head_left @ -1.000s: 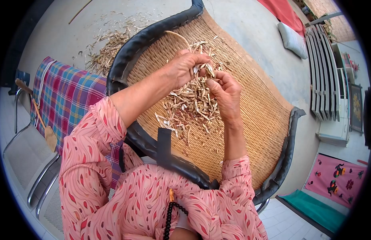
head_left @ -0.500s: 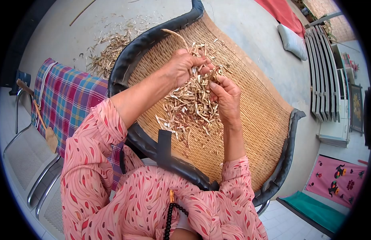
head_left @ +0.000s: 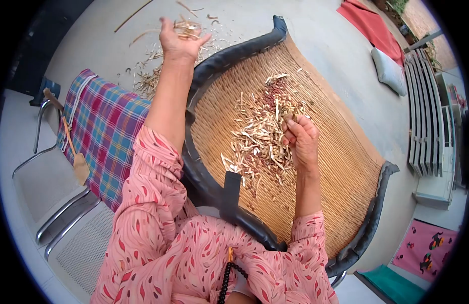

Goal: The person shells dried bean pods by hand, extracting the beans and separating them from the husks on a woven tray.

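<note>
A wide woven tray [head_left: 340, 167] with a black padded rim lies before me, bearing a heap of dry, pale pods [head_left: 254, 134] mixed with reddish beans [head_left: 277, 96]. My left hand [head_left: 179, 44] is stretched out past the tray's far left rim, fingers apart, with loose husks in the air at its fingertips. Over the right side of the heap, my right hand [head_left: 301, 139] is closed, its thumb and fingers pinching a small piece of dry pod [head_left: 289, 116].
Husks [head_left: 149, 78] lie scattered on the floor beyond the rim. At the left are a checked cloth [head_left: 105, 131], metal chairs [head_left: 49, 185] and a wooden paddle [head_left: 81, 168]. A pillow [head_left: 389, 71], red cloth [head_left: 371, 30] and stacked slatted panels [head_left: 425, 116] stand at the right.
My left hand has moved from the heap up and left beyond the rim, and its fingers have opened, letting husks go. My right hand stays over the heap. The view has shifted slightly.
</note>
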